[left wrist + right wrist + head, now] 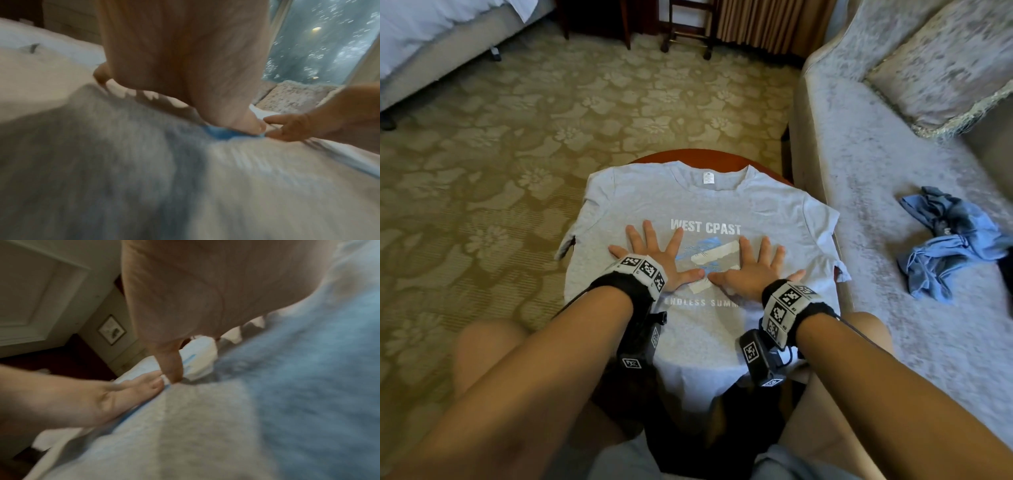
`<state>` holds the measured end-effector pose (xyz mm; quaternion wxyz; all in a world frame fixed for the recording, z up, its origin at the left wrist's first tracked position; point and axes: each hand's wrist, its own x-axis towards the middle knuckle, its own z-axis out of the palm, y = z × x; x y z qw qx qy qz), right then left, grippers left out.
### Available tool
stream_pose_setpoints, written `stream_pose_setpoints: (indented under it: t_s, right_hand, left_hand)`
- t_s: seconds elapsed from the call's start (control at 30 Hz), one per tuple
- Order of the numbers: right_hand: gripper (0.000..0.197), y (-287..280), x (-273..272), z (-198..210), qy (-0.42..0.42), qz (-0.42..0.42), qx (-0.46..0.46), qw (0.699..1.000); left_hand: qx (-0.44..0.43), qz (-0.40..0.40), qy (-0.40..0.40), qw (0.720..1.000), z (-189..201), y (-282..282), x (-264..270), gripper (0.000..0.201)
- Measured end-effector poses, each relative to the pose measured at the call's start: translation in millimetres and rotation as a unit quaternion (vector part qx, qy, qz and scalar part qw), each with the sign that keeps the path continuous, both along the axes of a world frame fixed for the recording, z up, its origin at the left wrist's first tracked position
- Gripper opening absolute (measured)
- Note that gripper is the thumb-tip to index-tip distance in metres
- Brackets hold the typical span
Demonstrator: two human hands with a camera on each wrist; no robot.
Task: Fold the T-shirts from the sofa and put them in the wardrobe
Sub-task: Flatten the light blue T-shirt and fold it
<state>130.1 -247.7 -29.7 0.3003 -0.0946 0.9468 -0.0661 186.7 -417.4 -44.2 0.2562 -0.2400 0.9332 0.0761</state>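
Observation:
A grey T-shirt [774,205] printed "WEST CPAST" lies face up, spread over a small round wooden table [698,156], its hem hanging toward my knees. My left hand [654,253] and right hand [753,265] press flat on its chest print, fingers spread, thumbs nearly touching. In the left wrist view my left hand [185,65] lies on the grey cloth [102,162]; the right hand [298,128] shows beside it. The right wrist view shows my right hand [185,296] flat on the shirt [185,426], the left hand's thumb [144,386] meeting it. A crumpled blue T-shirt [955,240] lies on the sofa [876,164].
The grey sofa runs along the right, with a cushion [945,68] at its back. Patterned carpet [500,171] covers the floor on the left. A bed [431,37] stands at the far left, dark wooden furniture legs [685,34] at the far wall.

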Motion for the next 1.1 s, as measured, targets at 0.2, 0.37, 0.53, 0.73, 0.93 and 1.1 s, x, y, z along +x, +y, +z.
stream_pose_setpoints:
  t_s: [0.2, 0.37, 0.53, 0.73, 0.93, 1.1]
  right_hand:
    - [0.084, -55.5, -6.4, 24.3, 0.064, 0.017, -0.048, 0.997]
    - [0.075, -111.5, -11.9, 24.4, 0.075, 0.080, -0.069, 0.992]
    - [0.069, -155.6, -18.6, 8.6, 0.071, 0.123, -0.081, 0.987]
    - [0.069, -190.6, -26.6, -17.0, 0.072, 0.150, -0.054, 0.985]
    - [0.072, -194.9, -33.1, -25.9, 0.035, 0.146, -0.035, 0.988]
    - [0.072, -195.7, -34.7, -28.2, 0.040, 0.148, -0.036, 0.987]
  left_hand:
    - [0.056, 0.070, 0.184, 0.979, 28.7, -47.0, -15.9, 0.066]
    - [0.110, 0.279, 0.251, 0.920, 9.5, -107.5, -4.7, 0.070]
    - [0.225, 0.447, 0.254, 0.828, -13.7, -154.6, 34.2, 0.068]
    - [0.440, 0.565, 0.223, 0.662, -34.5, -176.0, 36.4, 0.064]
    - [0.485, 0.588, 0.248, 0.599, -24.9, -184.8, 17.9, 0.047]
    - [0.507, 0.548, 0.272, 0.607, -29.0, -207.4, 18.6, 0.042]
